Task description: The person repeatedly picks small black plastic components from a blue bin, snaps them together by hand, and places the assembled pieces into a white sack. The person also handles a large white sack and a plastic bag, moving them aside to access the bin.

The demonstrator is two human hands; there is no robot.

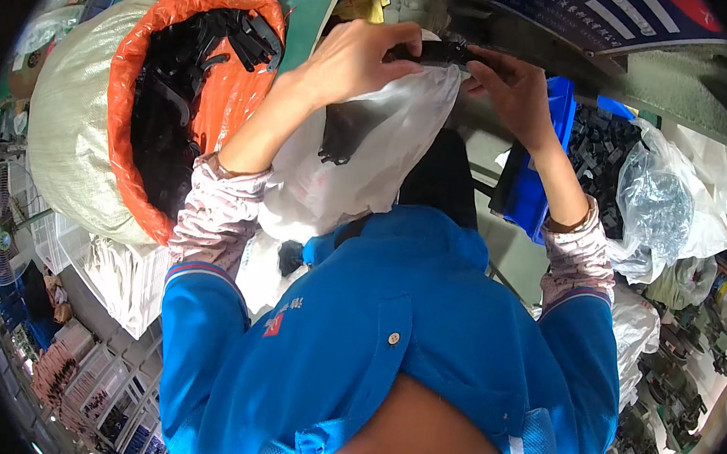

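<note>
A long black part [440, 53], perhaps plastic, spans the gap between my hands at the machine in front of me. My left hand [364, 59] is closed around its left end, with the fingertips curled over it. At the other end, my right hand [516, 95] pinches it between thumb and fingers. Just below hangs a white plastic bag [380, 141], its top edge close under both hands. Another dark piece [342, 133] shows through or inside this bag. Shadow hides the part's finer shape.
To the left stands a big woven sack [77, 112] with an orange liner, holding many black plastic parts [166, 94]. A blue bin [529, 186] of small black pieces [598, 153] sits at the right, beside clear bags [658, 207]. A machine body with a sign plate [598, 22] overhangs the front right.
</note>
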